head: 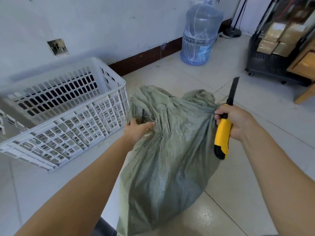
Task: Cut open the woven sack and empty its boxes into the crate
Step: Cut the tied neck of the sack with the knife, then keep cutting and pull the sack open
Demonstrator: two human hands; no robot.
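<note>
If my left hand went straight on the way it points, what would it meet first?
The sack. Your left hand grips its folds and points away and rightward into the cloth, so it would likely press into the sack at once. What lies inside is hidden.

No legible text anywhere, blue label (204,49) on the water jug (201,26) blurred beyond reading, cartons (281,38) equally unreadable

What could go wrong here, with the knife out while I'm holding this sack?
The knife has its blade extended while your right hand also bunches the sack; a tug might swing it toward your left hand, which grips the fabric nearby. A deep cut might also slice whatever is inside, which is hidden.
</note>
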